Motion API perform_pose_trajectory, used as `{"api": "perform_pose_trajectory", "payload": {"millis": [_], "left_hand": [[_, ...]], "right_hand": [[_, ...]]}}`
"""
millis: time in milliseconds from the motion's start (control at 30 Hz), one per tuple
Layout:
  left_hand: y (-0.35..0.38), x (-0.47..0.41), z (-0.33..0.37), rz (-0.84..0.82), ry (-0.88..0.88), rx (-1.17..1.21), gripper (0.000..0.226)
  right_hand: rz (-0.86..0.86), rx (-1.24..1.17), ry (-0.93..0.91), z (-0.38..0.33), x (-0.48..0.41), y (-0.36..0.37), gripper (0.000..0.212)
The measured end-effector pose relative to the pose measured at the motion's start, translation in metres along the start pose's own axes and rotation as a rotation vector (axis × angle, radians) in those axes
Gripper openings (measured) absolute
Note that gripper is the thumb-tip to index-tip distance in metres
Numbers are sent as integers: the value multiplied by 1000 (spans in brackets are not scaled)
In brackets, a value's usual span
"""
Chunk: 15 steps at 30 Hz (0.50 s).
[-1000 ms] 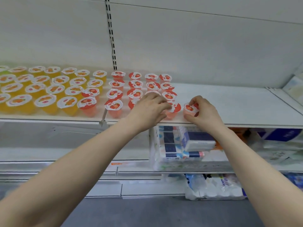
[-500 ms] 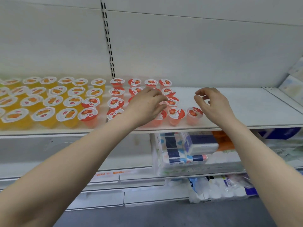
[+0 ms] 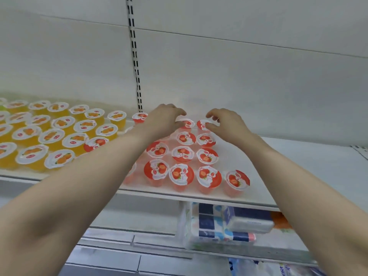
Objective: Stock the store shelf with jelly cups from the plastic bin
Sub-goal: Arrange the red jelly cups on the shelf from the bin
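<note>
Rows of red strawberry jelly cups (image 3: 182, 154) stand on the white shelf (image 3: 298, 166). One red cup (image 3: 237, 180) stands alone at the front right of the block. Both my arms reach to the back row. My left hand (image 3: 165, 118) hovers with loosely curled fingers, its fingertips by a back-row cup (image 3: 187, 123). My right hand (image 3: 225, 122) is beside it, thumb touching the back-right cup (image 3: 202, 124), fingers arched above it. Neither hand plainly grips a cup. The plastic bin is out of view.
Several yellow orange-flavour jelly cups (image 3: 59, 134) fill the shelf's left part. A slotted upright (image 3: 135, 62) runs up the back wall. Tissue packs (image 3: 229, 226) lie on the shelf below. To the right of the red cups the shelf is bare.
Both hands left the front-row cups and moved away from me to the back row. The cup the right hand held now stands alone at the front right.
</note>
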<state>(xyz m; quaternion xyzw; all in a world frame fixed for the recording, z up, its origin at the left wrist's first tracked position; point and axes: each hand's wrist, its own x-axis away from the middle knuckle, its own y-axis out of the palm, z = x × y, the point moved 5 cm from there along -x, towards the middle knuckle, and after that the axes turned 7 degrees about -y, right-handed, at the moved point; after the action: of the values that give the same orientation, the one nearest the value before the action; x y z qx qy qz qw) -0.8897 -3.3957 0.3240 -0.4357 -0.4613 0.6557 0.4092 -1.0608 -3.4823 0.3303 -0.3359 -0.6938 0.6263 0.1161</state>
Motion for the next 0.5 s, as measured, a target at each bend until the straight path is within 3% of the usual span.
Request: {"api": "perform_pose_trajectory", "payload": {"millis": [500], "left_hand": [[24, -32, 2, -202, 50, -13, 45]], "right_hand": [[-108, -90, 44, 9, -30, 27, 34]]}}
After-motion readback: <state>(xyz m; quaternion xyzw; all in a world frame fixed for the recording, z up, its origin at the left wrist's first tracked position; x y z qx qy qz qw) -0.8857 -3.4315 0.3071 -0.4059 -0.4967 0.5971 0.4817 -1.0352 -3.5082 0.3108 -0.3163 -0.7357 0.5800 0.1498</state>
